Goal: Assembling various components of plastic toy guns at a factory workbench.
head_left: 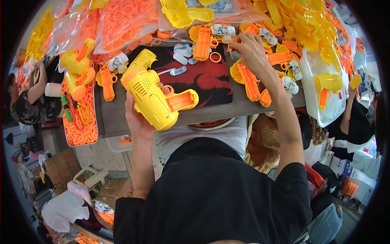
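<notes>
My left hand [139, 118] is closed round a yellow toy gun [151, 94] with an orange grip, holding it tilted above the table's near edge. An orange ring shows at its trigger area. Farther right, my right hand [251, 49] reaches over a heap of part-built toy guns. Its fingers are bent together, and what they pinch, if anything, is too small to make out. Just below it lies an orange grip half [248, 81]. Between my hands, on a black and red mat [211, 87], are an orange ring [215, 57] and a blue-and-white sticker [178, 71].
Clear bags of orange rings [122, 20] and yellow shells [308, 16] line the back. A tray of small orange parts [81, 126] is at left; a white bin [319, 110] holding a yellow toy gun is at right. Other people [34, 97] work on both sides.
</notes>
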{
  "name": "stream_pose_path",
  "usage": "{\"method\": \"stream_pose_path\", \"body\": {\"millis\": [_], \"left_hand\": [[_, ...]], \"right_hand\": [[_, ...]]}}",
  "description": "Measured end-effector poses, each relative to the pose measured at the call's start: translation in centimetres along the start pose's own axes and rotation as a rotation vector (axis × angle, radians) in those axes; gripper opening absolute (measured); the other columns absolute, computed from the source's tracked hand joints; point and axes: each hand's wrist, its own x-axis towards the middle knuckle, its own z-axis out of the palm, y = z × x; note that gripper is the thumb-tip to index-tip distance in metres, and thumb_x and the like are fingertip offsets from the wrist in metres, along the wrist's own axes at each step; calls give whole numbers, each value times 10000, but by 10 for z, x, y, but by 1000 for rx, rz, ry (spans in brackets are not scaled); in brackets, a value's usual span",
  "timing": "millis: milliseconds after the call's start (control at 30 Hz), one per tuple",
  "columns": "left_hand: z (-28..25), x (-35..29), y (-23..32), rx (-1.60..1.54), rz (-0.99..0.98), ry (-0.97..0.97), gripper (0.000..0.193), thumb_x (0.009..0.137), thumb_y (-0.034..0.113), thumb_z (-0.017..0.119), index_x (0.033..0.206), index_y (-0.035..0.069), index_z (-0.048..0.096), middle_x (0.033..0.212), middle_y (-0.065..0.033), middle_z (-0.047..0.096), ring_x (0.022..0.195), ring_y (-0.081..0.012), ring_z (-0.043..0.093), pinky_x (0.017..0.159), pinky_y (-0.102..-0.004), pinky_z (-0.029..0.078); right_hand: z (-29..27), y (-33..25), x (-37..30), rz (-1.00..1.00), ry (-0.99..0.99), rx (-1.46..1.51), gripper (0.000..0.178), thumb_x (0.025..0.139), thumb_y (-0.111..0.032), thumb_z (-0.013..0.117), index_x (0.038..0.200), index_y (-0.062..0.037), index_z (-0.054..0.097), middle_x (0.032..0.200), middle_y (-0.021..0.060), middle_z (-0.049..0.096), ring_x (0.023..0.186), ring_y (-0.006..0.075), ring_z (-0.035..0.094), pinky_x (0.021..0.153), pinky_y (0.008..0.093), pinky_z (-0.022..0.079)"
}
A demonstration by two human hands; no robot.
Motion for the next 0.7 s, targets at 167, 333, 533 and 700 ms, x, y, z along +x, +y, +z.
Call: {"method": "stream_pose_path", "body": {"millis": [167, 333, 533, 700], "left_hand": [[1, -8, 11, 53, 37, -74, 732, 981, 577, 524, 1454, 28, 422, 1294, -191, 582, 1194, -339, 579, 993, -476, 514], [0, -14, 17, 196, 61, 55, 745, 975, 586, 532, 1439, 12, 428, 1315, -190, 595, 1164, -311, 617, 1007, -470, 514], [25, 24, -1, 426, 171, 205, 584, 985, 406, 631, 1438, 122, 396, 1270, -53, 570, 1192, -186, 568, 1036, -397, 454], [45, 35, -22, 607, 431, 184, 526, 1032, 304, 588, 1446, 114, 326, 1282, -47, 516, 1186, -152, 517, 1043, -352, 418]], "right_hand": [[17, 13, 18, -166, -83, -140, 250, 792, 4, 641, 1017, -100, 665, 1011, 74, 556, 1036, 252, 564, 885, 401, 401], [23, 14, 29, -291, -36, -44, 198, 829, -69, 690, 1017, -101, 636, 1008, 70, 550, 1024, 263, 562, 891, 405, 409], [-12, -18, 17, -57, -55, 333, 180, 867, -157, 739, 1008, -68, 671, 1022, 47, 643, 998, 221, 599, 876, 362, 456], [-50, -148, -6, 223, 158, 789, 183, 837, -82, 763, 1000, -34, 696, 957, 49, 695, 915, 173, 631, 881, 318, 470]]}}
